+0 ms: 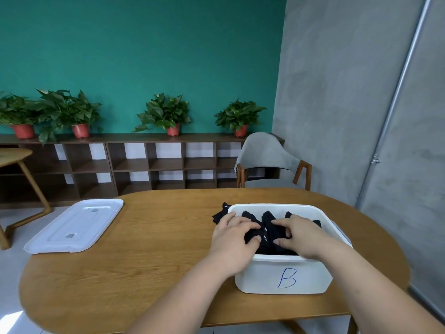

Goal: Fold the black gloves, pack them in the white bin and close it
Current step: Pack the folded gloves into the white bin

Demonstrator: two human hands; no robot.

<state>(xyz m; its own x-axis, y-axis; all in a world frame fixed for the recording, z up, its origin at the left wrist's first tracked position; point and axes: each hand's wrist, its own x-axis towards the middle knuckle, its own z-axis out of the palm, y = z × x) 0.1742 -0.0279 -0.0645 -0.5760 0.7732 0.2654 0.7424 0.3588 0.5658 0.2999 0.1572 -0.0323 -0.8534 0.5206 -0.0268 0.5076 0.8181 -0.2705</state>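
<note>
A white bin (284, 273) marked with a blue "B" stands on the right half of the wooden table (144, 249). Black gloves (267, 227) fill it, and one glove (220, 213) hangs out over its far left rim. My left hand (231, 239) and my right hand (298, 235) are both inside the bin. Each grips the black gloves between its thumb and curled fingers. The white lid (74, 225) lies flat on the table's left side, apart from the bin.
A grey chair (269, 160) with wooden legs stands behind the table's far right edge. A low shelf with several potted plants (166, 114) runs along the green wall. A second wooden table (14, 155) shows at the far left.
</note>
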